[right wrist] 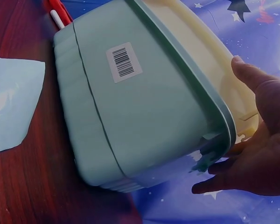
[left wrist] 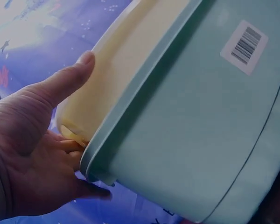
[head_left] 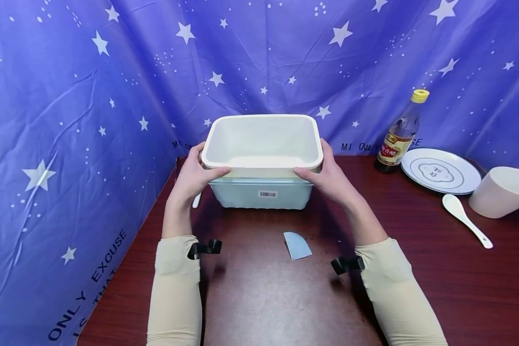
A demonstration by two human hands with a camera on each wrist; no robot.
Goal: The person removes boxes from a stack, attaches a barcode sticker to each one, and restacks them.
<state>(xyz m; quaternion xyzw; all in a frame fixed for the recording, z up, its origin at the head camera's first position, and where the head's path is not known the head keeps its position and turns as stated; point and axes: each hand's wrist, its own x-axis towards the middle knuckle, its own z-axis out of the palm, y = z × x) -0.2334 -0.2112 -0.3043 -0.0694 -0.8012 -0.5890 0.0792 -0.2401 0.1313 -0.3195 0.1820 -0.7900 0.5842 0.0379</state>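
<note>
A cream-white plastic storage bin (head_left: 261, 137) sits partly inside a pale blue-green storage bin (head_left: 238, 194) that bears a barcode label (head_left: 267, 194). My left hand (head_left: 193, 173) grips the cream bin at its left end, thumb on the front near the rim. At the opposite end my right hand (head_left: 328, 175) holds it the same way. Both wrist views show the thumbs on the cream wall, with fingers tucked under its rim beside the green bin's edge. The cream bin's lower part is hidden inside the green one.
A light blue paper piece (head_left: 297, 246) lies on the dark red table (head_left: 259, 298) in front. On the right are a sauce bottle (head_left: 395, 137), a white plate (head_left: 441, 170), a white spoon (head_left: 466, 221) and a white cup (head_left: 501, 192). Starry blue curtains (head_left: 259, 57) hang behind and left.
</note>
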